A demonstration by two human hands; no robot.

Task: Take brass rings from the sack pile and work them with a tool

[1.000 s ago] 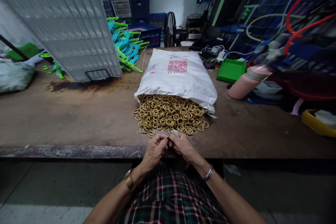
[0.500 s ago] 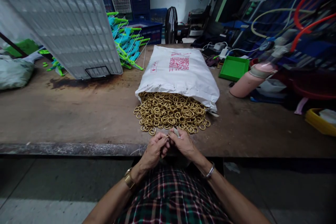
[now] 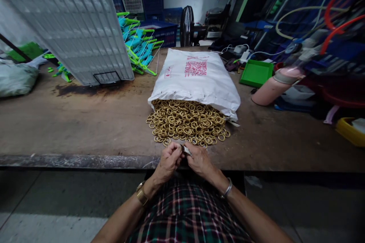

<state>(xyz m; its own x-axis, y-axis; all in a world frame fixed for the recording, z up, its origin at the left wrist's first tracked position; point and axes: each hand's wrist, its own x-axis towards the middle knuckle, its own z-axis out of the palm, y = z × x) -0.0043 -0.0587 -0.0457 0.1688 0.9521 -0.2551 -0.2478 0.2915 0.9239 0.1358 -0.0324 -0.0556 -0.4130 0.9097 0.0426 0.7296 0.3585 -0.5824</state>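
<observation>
So both hands are bunched together right at the near edge of the table, pretty much dead centre. My left hand (image 3: pixel 168 161) is curled shut and my right hand (image 3: pixel 199 159) is closed too, and between the fingertips there's a small silvery piece (image 3: pixel 186 150) pinched where they meet. Can't make out what that piece actually is, it's too small. Looks like the right hand has it, and the left fingertips touch it as well.

Just past the hands, a heap of brass rings (image 3: pixel 186 123) spills out of the mouth of a white sack (image 3: pixel 196 79) lying in the middle of the table (image 3: pixel 71 129). The nearest rings sit just beside my knuckles.

Off toward the far left corner, a big white grid panel (image 3: pixel 71 22) leans over the table, with a pile of green and blue plastic clips (image 3: pixel 139 47) behind it. On the right side there's a green tray (image 3: pixel 256 73) and a pink bottle (image 3: pixel 273 85) lying tipped over, near the right edge. A black fan (image 3: pixel 186 30) stands at the far edge.
</observation>
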